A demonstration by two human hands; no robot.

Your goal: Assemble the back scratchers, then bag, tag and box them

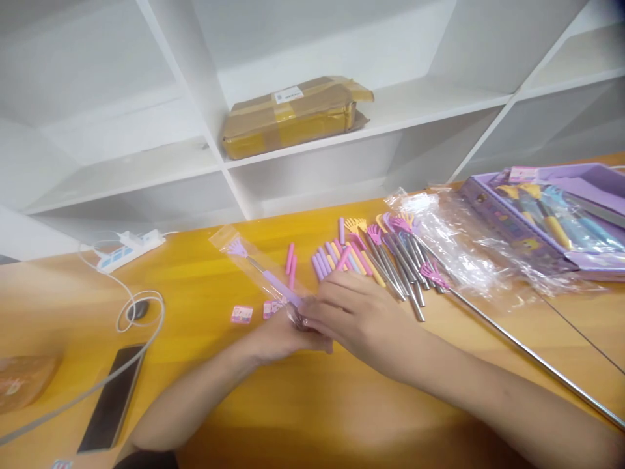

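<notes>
A back scratcher (278,284) with a lilac handle and a small lilac claw lies inside a clear plastic sleeve (225,238), slanting up to the left. My left hand (288,339) is closed around its lower end. Over the same end sits my right hand (359,316), its fingers bent onto the sleeve's mouth; exactly what they pinch is hidden. Several loose coloured handle tubes (325,260) lie just beyond my right hand. Beside them is a heap of metal back scratcher rods (398,260) with pink, yellow and purple claws.
A purple box (517,228) holds bagged back scratchers at the right, near loose clear sleeves (454,241). One long extended rod (527,348) crosses the right side. Small printed cards (241,314), a phone (112,400), a cable and a power strip (131,251) lie leftward. Shelves hold a taped parcel (297,117).
</notes>
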